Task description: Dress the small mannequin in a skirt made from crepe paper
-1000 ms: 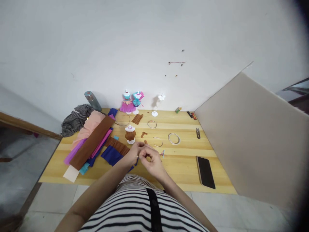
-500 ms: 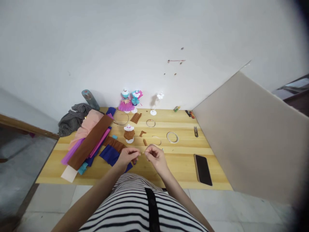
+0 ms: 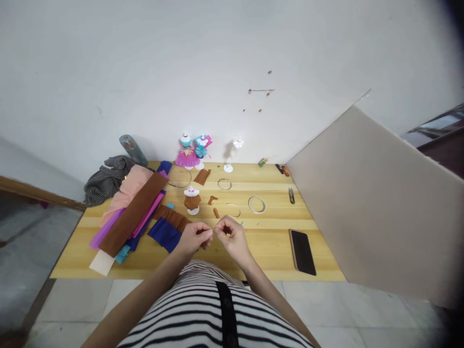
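Observation:
My left hand (image 3: 195,238) and my right hand (image 3: 232,237) meet fingertip to fingertip above the table's near part. Both are pinched, and whatever is between the fingers is too small to make out. Dark blue paper (image 3: 165,234) and a strip of brown crepe paper (image 3: 173,216) lie beside my left hand. Just beyond the hands stands a small white form in a brown outfit (image 3: 192,200). Small brown scraps (image 3: 212,199) and a thin wire coil (image 3: 233,210) lie near it.
Stacked coloured paper (image 3: 134,212), striped cloth (image 3: 108,179) and a bottle (image 3: 133,150) are left. Dressed forms (image 3: 187,153) and a bare stand (image 3: 228,167) line the wall. A white coil (image 3: 257,205), snips (image 3: 291,195), phone (image 3: 302,252) and upright panel (image 3: 369,208) are right.
My hands have come closer together, and their fingertips now meet where a small gap showed before. The whole view has shifted slightly.

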{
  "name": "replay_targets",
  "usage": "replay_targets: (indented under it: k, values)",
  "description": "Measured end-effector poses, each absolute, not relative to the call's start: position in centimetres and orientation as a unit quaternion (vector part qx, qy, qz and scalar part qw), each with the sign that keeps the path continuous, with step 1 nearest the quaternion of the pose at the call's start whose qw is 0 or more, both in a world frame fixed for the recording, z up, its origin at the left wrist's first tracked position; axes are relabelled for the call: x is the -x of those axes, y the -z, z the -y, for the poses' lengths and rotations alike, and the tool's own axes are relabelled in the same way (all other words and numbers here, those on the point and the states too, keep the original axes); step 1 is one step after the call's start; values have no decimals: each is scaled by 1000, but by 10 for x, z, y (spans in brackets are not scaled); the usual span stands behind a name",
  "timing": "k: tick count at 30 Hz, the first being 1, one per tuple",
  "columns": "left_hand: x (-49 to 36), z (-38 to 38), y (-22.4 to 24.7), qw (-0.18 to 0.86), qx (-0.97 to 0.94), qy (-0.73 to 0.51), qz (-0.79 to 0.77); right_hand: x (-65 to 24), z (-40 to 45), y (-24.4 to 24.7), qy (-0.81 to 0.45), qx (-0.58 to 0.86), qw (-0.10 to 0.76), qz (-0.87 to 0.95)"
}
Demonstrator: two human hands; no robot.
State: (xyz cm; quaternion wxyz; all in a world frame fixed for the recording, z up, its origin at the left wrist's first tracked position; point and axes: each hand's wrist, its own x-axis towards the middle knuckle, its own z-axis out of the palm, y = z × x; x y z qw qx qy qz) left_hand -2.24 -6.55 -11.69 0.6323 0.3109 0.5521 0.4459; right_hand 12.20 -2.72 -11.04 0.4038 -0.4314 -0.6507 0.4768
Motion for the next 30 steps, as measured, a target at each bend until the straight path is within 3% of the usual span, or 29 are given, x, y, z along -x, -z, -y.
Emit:
replay_targets:
  k: [9, 21, 30]
  values:
    - [30, 72, 140, 644, -285, -437, -559, -122, 28, 116, -493, 445, 409, 625]
    - [71, 21, 245, 559, -149, -439, -687, -138, 29, 125, -522, 452, 410, 596]
    - [57, -8, 251, 523, -171, -471, -689, -153, 39, 126, -546, 481, 397, 560]
